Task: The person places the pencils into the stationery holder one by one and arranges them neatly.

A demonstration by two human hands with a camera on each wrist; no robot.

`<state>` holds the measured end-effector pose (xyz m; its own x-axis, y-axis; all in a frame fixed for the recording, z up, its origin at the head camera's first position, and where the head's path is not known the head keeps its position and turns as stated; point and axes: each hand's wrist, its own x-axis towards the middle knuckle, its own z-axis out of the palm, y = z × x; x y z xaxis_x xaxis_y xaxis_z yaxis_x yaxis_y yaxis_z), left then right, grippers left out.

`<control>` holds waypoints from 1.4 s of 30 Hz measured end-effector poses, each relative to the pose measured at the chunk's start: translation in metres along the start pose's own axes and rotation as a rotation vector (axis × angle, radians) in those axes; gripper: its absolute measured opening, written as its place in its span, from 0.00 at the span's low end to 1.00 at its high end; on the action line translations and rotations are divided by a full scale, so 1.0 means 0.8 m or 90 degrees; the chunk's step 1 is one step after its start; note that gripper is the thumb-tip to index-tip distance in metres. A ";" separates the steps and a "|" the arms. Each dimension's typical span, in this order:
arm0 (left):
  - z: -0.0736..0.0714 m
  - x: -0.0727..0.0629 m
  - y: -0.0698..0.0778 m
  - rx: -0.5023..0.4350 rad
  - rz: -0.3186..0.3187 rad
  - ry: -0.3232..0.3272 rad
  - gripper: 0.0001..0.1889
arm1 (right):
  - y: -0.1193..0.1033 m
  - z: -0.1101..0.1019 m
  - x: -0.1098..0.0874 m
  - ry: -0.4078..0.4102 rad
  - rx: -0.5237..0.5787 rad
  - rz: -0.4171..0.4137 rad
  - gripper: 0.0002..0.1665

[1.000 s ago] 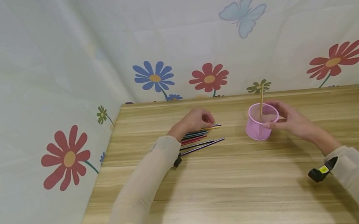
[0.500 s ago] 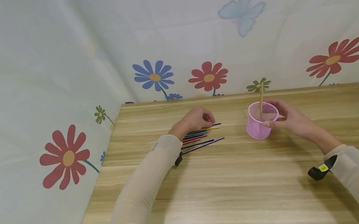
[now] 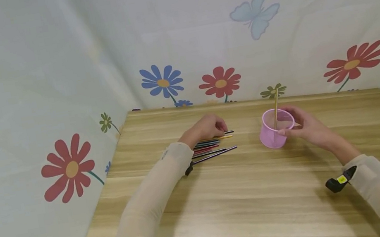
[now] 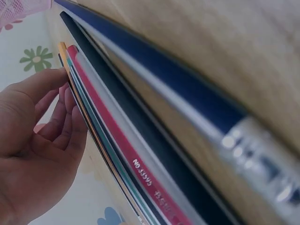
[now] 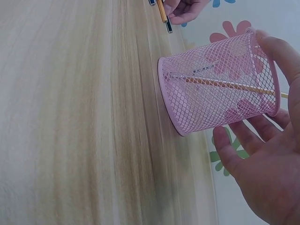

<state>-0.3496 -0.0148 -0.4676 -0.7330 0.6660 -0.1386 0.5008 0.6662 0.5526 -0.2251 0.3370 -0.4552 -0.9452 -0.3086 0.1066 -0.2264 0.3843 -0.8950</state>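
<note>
My left hand (image 3: 208, 127) pinches a dark pencil (image 3: 230, 132) at the far side of a loose row of pencils; only its end shows past the fingertips. Beside it lie a yellow pencil (image 3: 228, 136), a red pencil (image 4: 117, 131) and several darker ones. A blue pencil (image 4: 164, 84) with a silver end is nearest the left wrist camera. With thumb and fingers around its rim and side, my right hand (image 3: 310, 127) holds a pink mesh pencil cup (image 5: 211, 89) upright on the table. One yellowish pencil (image 3: 276, 105) leans inside the cup, its upper part above the rim.
The wooden table (image 3: 249, 201) reaches back to a pale curtain (image 3: 181, 19) printed with flowers and a butterfly. A black wrist camera (image 3: 336, 183) sits on the right sleeve, and another (image 3: 189, 169) is on the left one.
Between the dark pencil at my left fingertips and the yellow pencil, the gap has widened slightly. My right hand and the cup stay in place.
</note>
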 end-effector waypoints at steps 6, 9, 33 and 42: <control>-0.003 -0.001 0.000 0.023 0.005 -0.015 0.04 | -0.003 0.001 0.000 -0.004 -0.005 -0.014 0.46; -0.003 0.000 0.000 0.040 0.009 -0.017 0.04 | -0.003 0.001 -0.001 -0.006 -0.011 -0.013 0.46; -0.044 0.007 0.018 -0.013 0.088 0.079 0.07 | 0.000 0.000 -0.001 -0.004 -0.016 -0.005 0.46; -0.063 -0.007 0.063 -0.101 0.118 0.102 0.09 | 0.000 0.000 -0.003 -0.007 -0.017 0.004 0.47</control>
<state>-0.3432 -0.0018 -0.3977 -0.7057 0.7013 0.1009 0.5638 0.4696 0.6794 -0.2230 0.3376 -0.4551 -0.9440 -0.3160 0.0954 -0.2265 0.4098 -0.8836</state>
